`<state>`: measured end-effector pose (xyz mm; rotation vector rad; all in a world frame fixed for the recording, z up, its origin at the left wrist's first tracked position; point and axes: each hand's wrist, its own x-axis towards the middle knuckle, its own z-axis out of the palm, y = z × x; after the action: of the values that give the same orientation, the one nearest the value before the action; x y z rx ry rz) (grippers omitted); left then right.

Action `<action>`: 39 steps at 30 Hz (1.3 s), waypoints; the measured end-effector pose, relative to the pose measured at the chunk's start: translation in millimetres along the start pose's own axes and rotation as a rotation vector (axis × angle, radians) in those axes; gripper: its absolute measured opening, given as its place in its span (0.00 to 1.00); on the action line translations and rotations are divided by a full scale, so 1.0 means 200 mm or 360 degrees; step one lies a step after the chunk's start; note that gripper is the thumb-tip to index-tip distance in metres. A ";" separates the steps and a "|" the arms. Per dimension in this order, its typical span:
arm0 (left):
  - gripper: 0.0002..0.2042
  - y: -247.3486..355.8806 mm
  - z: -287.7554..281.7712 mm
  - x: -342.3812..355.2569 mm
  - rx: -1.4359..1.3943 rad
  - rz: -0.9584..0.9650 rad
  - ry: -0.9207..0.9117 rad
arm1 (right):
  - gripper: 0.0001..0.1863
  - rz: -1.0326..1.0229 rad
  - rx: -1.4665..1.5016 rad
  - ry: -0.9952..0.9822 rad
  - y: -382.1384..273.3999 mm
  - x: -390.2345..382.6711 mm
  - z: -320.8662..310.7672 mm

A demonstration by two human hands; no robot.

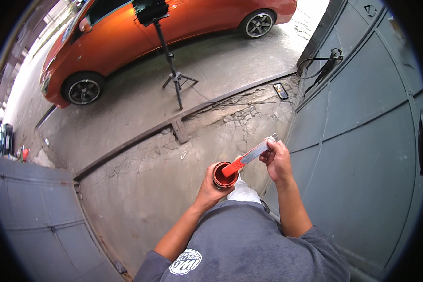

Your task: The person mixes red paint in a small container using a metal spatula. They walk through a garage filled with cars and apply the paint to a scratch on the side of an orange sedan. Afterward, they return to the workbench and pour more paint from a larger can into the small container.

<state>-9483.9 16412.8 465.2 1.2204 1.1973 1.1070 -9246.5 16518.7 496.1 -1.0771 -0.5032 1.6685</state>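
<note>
My left hand (207, 191) is wrapped around a small round can of red paint (217, 182) in front of my body. The can's mouth faces up, with red smears round its rim. Between the fingers and thumb of my right hand (279, 163) is the upper end of a flat grey stirring stick (254, 154). Wet red paint coats its lower part, and that end slants down into the can. Its tip is hidden inside.
Grey metal gates (357, 113) flank me at right and lower left. A raised metal rail (141, 137) crosses the cracked concrete ahead. Beyond it stand a black tripod (167, 51) and an orange car (122, 40). On the ground near the right gate lies a phone (280, 91).
</note>
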 end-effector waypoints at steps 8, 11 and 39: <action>0.42 0.03 0.25 1.02 0.0083 0.0027 -0.0230 | 0.06 -0.0185 -0.0025 0.0162 -0.54 0.71 -0.14; 0.41 0.06 0.37 1.34 0.0111 0.0010 -0.0345 | 0.06 -0.0262 -0.0073 0.0243 -0.75 0.88 -0.22; 0.44 0.06 0.20 3.81 0.0176 0.0063 -0.0770 | 0.07 -0.0531 -0.0124 0.0410 -1.53 2.86 0.08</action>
<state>-9389.6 17169.1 436.0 1.4972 0.8717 0.7195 -9128.8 17157.5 503.3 -1.1744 -0.5490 1.2088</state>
